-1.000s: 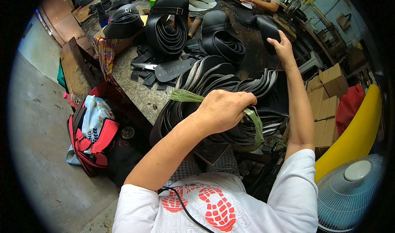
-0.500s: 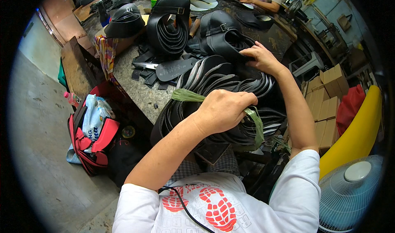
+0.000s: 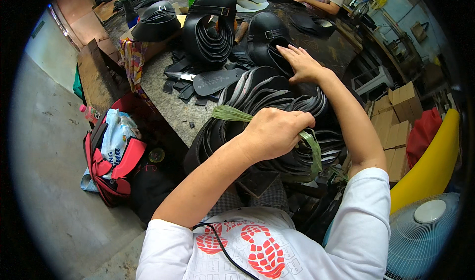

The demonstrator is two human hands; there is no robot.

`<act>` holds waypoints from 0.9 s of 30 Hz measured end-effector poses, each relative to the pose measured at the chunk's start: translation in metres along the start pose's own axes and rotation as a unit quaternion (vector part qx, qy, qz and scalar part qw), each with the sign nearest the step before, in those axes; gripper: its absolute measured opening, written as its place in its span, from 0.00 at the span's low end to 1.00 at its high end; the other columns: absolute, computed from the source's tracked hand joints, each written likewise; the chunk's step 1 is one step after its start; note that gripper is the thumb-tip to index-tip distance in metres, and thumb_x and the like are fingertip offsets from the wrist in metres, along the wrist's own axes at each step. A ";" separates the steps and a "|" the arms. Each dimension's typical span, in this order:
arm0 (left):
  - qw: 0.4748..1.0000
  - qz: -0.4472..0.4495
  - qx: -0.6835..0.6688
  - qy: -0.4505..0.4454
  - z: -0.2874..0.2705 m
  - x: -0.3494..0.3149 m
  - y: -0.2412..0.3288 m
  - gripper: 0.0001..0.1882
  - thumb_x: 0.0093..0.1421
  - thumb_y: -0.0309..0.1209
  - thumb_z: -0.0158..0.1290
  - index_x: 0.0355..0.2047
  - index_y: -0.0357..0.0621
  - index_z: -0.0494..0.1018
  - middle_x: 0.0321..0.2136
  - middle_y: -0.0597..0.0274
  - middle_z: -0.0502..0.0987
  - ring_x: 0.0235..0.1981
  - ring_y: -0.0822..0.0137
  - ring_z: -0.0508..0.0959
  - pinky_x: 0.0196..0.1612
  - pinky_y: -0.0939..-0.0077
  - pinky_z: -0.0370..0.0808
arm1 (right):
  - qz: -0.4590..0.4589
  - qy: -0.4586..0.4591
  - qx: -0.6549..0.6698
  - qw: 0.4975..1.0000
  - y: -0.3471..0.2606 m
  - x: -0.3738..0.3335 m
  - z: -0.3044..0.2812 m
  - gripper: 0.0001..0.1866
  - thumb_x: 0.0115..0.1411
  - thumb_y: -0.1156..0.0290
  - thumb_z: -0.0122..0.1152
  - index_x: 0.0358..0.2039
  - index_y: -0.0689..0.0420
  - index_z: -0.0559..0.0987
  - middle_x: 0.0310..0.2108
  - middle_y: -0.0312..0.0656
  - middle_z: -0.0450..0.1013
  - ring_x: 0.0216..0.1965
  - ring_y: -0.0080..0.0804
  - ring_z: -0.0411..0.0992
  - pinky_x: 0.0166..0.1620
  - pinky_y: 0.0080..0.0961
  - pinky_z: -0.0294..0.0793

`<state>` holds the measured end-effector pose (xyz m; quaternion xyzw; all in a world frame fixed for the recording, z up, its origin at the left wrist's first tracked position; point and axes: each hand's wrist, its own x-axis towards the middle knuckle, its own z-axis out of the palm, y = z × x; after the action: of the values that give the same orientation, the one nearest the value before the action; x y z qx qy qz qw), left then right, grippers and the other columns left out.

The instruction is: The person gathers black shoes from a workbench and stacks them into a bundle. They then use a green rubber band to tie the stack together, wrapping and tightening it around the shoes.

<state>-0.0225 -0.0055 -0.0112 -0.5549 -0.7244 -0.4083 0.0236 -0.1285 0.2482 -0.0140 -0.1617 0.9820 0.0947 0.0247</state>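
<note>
My left hand (image 3: 278, 132) is closed around a green plastic strip (image 3: 228, 113), whose loose end hangs down past the fingers. Under it lies a large bundle of curved black shoe pieces (image 3: 262, 93) with greyish edges. My right hand (image 3: 304, 65) is open, fingers stretched out, its fingertips against a nested stack of black buckled shoe uppers (image 3: 263, 32) just beyond the bundle. A second stack of buckled uppers (image 3: 210, 20) stands to its left. Near that, a dark sole-shaped piece (image 3: 215, 81) rests beside a shiny blade (image 3: 180, 75).
Black scraps (image 3: 185, 91) litter the stone-topped table (image 3: 175, 114). Another upper stack (image 3: 156, 23) sits at the far left. A co-worker's arm (image 3: 316, 3) reaches over the far side. At the right are cardboard boxes (image 3: 403, 102) and a fan (image 3: 425, 235); at the left, a red-black bag (image 3: 126, 161).
My right hand has opened from its grasp on the stack's rim and shifted left. The upper stack has turned more upright. My left hand keeps its hold on the green strip.
</note>
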 end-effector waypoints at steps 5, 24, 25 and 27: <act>1.000 -0.001 0.001 0.003 -0.001 0.000 0.001 0.16 0.53 0.25 0.57 0.44 0.47 0.76 0.37 0.60 0.82 0.38 0.58 0.83 0.40 0.65 0.80 | 0.072 -0.018 0.015 0.997 0.000 0.010 0.008 0.52 0.42 0.63 0.75 0.68 0.56 0.60 0.63 0.48 0.65 0.67 0.46 0.58 0.69 0.44 0.54; 0.996 -0.083 0.032 0.007 0.004 0.003 -0.007 0.46 0.61 0.27 0.53 0.73 0.50 0.38 0.35 0.51 0.83 0.34 0.45 0.82 0.39 0.54 0.77 | 0.121 0.168 -0.111 0.972 -0.023 -0.110 -0.180 0.30 0.39 0.65 0.62 0.49 0.48 0.84 0.32 0.49 0.81 0.34 0.45 0.81 0.45 0.37 0.79; 0.996 -0.080 0.027 0.014 0.004 0.003 -0.007 0.47 0.61 0.28 0.53 0.74 0.49 0.36 0.36 0.50 0.83 0.34 0.45 0.82 0.40 0.54 0.77 | 0.111 0.096 -0.146 0.978 -0.038 -0.114 -0.192 0.29 0.38 0.65 0.62 0.46 0.49 0.85 0.33 0.50 0.81 0.35 0.45 0.80 0.45 0.37 0.79; 0.996 -0.089 0.015 0.014 0.005 0.002 -0.008 0.50 0.61 0.28 0.52 0.73 0.45 0.30 0.38 0.47 0.82 0.36 0.43 0.82 0.42 0.52 0.76 | 0.073 -0.037 -0.190 0.978 -0.069 -0.116 -0.204 0.27 0.36 0.65 0.62 0.42 0.52 0.86 0.33 0.50 0.81 0.36 0.46 0.80 0.44 0.36 0.79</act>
<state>-0.0277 -0.0013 -0.0185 -0.4816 -0.7768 -0.4057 0.0059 -0.0006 0.1808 0.1835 -0.0873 0.9538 0.2867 0.0228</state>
